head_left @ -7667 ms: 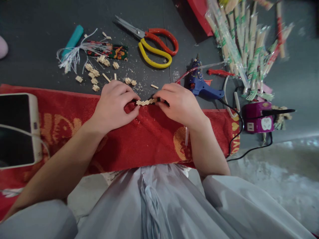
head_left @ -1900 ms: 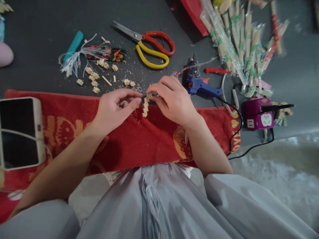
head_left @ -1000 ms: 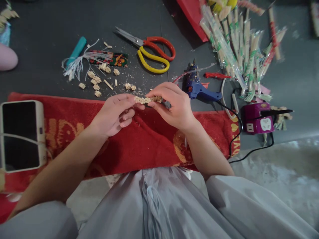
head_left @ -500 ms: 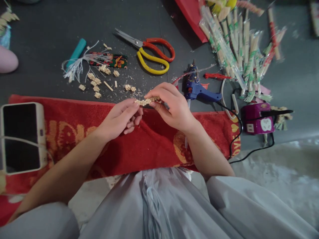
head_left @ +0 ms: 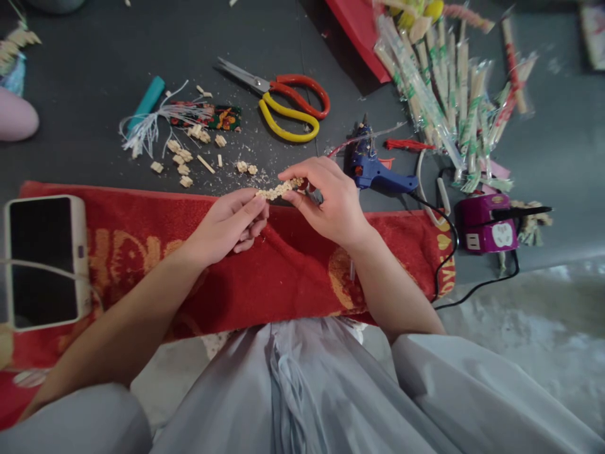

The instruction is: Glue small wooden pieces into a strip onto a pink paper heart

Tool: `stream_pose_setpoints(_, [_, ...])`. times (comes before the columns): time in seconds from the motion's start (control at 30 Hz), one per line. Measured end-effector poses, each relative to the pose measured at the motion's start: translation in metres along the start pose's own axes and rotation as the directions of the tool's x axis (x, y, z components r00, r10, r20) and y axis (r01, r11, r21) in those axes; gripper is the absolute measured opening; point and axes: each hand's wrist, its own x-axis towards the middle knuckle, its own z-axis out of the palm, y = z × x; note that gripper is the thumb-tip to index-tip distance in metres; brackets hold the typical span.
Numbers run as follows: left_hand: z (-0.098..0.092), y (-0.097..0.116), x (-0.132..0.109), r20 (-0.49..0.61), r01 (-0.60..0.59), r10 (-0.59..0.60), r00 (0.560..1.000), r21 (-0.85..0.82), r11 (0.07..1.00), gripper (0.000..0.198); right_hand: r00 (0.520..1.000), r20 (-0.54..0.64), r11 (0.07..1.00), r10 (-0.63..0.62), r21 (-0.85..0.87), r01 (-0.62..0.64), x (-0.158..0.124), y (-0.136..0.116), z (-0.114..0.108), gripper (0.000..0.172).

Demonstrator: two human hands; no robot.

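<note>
A narrow strip of small pale wooden pieces (head_left: 275, 191) stretches between my two hands, just above the towel's far edge. My left hand (head_left: 231, 221) pinches its left end between thumb and forefinger, the other fingers curled beneath. At the right end, my right hand (head_left: 328, 198) is closed on the strip with thumb and fingertips, which hide part of it. Two small pale clusters (head_left: 246, 168) lie on the table just beyond the strip. More wooden clusters (head_left: 182, 157) are scattered to the left among crumbs.
A red towel (head_left: 283, 277) lies along the near edge, a phone (head_left: 45, 261) on its left. Scissors (head_left: 288, 104) lie beyond my hands. To the right are a blue glue gun (head_left: 385, 176), a purple power block (head_left: 486, 224) with black cable, and wrapped sticks (head_left: 444, 88).
My right fingertips have shifted slightly on the strip, with the forefinger lifted a little. Both hands still hold it in nearly the same place. The view has moved slightly.
</note>
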Motion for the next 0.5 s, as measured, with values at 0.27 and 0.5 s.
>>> stream_pose_setpoints(0.27, [-0.0007, -0.0009, 0.0001, 0.025, -0.013, 0.013, 1.0, 0.012, 1.0, 0.043, 1.0, -0.015, 1.0, 0.008, -0.016, -0.009, 0.0002, -0.0005, -0.0007, 0.031])
stream_pose_setpoints(0.5, [-0.002, -0.003, 0.0003, 0.044, -0.022, 0.022, 0.999, 0.016, 1.0, 0.045, 1.0, -0.025, 1.0, 0.004, 0.009, -0.004, 0.0001, 0.0004, -0.0009, 0.03])
